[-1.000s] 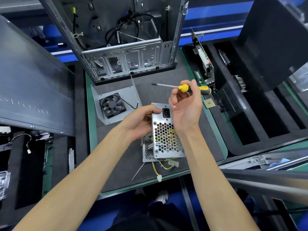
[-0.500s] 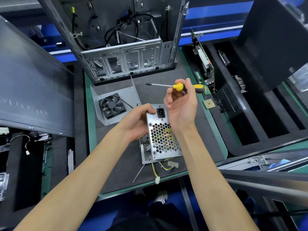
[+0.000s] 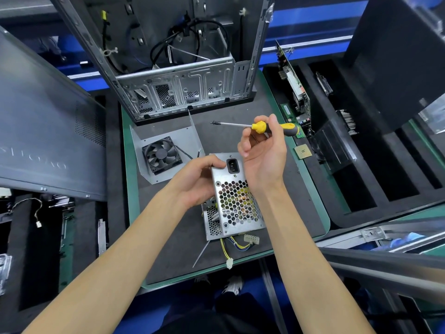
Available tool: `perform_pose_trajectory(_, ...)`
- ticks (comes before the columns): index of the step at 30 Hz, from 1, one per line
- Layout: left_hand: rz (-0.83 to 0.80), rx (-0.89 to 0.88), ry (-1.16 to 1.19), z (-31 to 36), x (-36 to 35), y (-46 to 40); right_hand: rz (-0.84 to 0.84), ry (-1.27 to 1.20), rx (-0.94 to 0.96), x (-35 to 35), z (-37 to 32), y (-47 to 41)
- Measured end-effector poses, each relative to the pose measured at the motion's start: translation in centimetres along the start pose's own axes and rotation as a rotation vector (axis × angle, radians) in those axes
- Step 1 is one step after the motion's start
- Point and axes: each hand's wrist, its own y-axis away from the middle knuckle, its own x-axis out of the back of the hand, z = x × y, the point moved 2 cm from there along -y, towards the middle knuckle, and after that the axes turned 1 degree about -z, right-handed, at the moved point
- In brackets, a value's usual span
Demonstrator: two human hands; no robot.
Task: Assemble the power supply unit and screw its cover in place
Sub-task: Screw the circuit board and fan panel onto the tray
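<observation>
The silver power supply unit (image 3: 237, 201) stands tilted on the dark mat, its honeycomb grille and black power socket facing me. My left hand (image 3: 197, 179) grips its upper left corner. My right hand (image 3: 262, 153) is raised just above the unit's top right corner and holds a yellow-and-black screwdriver (image 3: 262, 127) in its fingers, the shaft pointing left with a screw on its tip. A metal cover panel with a black fan (image 3: 161, 155) lies flat to the left of the unit. Yellow and blue wires with white connectors (image 3: 251, 239) trail from the unit's near end.
An open computer case (image 3: 178, 92) stands at the back of the green-edged mat (image 3: 126, 169). A grey side panel (image 3: 48, 141) leans at left. Black foam trays at right hold circuit boards (image 3: 292, 85); a CPU chip (image 3: 303, 151) lies near the mat's right edge.
Both hands and the power supply shifted slightly left, and the unit tilted a little. The screwdriver stayed in my right hand, pointing left.
</observation>
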Motion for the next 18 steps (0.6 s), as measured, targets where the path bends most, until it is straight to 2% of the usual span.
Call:
perform_pose_trajectory(6,0.068,-0.002,-0.02,-0.2,0.3,0.1,0.008,0.107,0.059,0.5,-1.1,0.3)
perform_pose_trajectory(12,0.039,-0.025,-0.04,-0.5,1.0,0.4,-0.08,0.613,0.42,0.0,-4.9,0.9)
perform_pose_trajectory(18,0.032,-0.026,-0.018,-0.5,1.1,0.6,-0.192,0.924,0.604,-1.6,-5.8,1.6)
